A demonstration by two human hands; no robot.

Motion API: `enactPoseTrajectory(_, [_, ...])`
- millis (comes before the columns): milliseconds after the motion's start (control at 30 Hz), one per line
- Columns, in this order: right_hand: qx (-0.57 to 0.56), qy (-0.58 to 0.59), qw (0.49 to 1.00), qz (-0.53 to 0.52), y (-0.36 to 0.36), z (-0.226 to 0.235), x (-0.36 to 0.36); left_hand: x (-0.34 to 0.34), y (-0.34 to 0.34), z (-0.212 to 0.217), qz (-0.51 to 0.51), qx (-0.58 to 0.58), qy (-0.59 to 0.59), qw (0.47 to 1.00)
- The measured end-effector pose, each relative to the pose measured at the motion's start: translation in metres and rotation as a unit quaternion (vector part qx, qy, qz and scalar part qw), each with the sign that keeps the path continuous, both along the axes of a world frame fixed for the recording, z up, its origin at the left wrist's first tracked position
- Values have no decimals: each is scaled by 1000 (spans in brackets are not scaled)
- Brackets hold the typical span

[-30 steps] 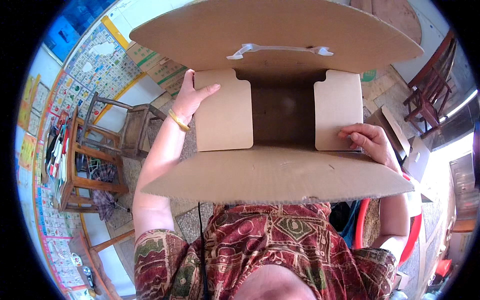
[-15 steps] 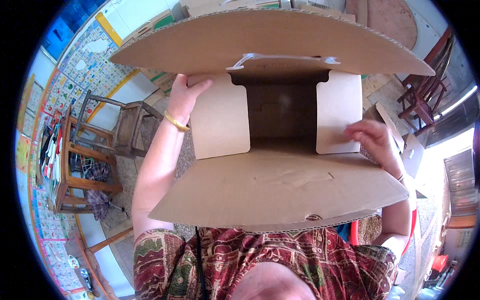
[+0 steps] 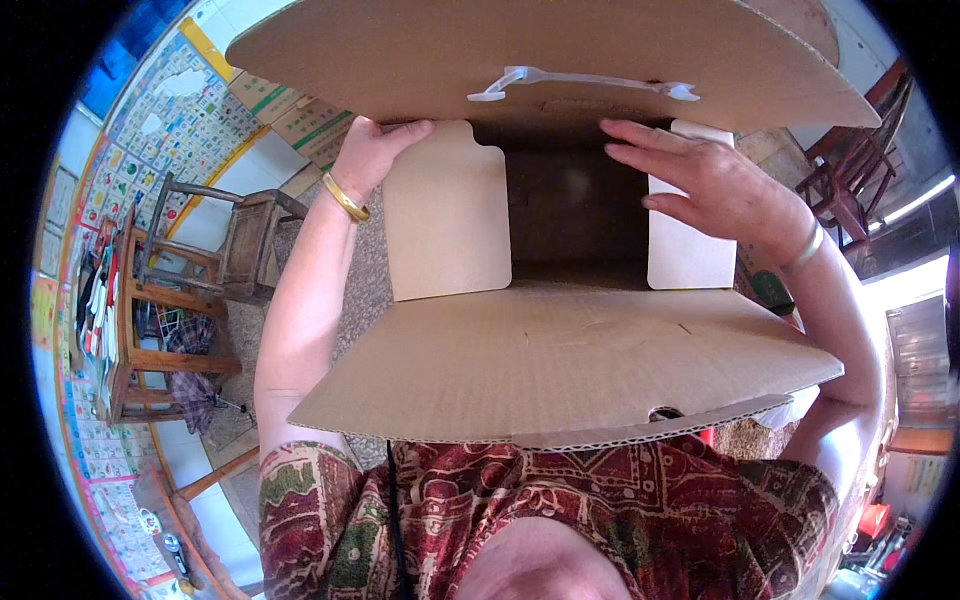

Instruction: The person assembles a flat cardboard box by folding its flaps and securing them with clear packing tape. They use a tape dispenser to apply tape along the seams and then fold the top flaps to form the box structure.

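Note:
A large open cardboard box (image 3: 570,360) faces me with its flaps spread. My left hand (image 3: 378,150) grips the upper corner of the left side flap (image 3: 448,225); the thumb lies on top and the fingers are hidden. Over the right side flap (image 3: 692,255), my right hand (image 3: 690,180) has its fingers stretched out toward the dark opening, holding nothing. The wide far flap (image 3: 560,45) stands up and carries a white plastic handle (image 3: 590,80). A small hole shows near the edge of the front flap.
A wooden chair (image 3: 250,245) and a wooden rack (image 3: 180,360) with papers stand at the left by a wall covered in picture charts (image 3: 160,140). Printed cartons (image 3: 315,130) sit behind the box. At the right is a dark wooden chair (image 3: 850,190).
My right hand has risen from the lower edge of the right side flap and reached inward across it. The box has shifted slightly, its far flap higher in view. My left hand keeps its grip.

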State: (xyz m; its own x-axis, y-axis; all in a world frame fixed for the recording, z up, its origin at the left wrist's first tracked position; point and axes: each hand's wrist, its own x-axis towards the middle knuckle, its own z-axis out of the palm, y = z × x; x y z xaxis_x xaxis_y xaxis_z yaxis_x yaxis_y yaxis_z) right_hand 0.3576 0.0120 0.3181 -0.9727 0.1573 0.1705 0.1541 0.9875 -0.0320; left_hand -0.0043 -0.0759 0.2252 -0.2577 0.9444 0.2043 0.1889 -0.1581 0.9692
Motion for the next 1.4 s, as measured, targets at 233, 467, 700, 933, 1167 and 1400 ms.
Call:
enactPoseTrajectory(233, [119,-17,992,-32,14,-22,-27,-5,10,-2,-55,53,-67,995])
enactPoseTrajectory(467, [118,-26,987,-105,7,-29,-42,-16,10,-5,-93,66,-84,990])
enactPoseTrajectory(700, [108,-9,987,-117,16,-43,-54,-18,4,-1,-38,14,-23,999])
enactPoseTrajectory(933, [35,-5,995,-92,7,-9,-17,-18,18,7,-188,34,-90,977])
enactPoseTrajectory(1167, [-426,160,885,-100,4,5,49,-26,25,-1,-161,94,55,981])
enactPoseTrajectory(1400, [-430,287,826,-224,-3,3,129,-26,31,0,-128,74,81,986])
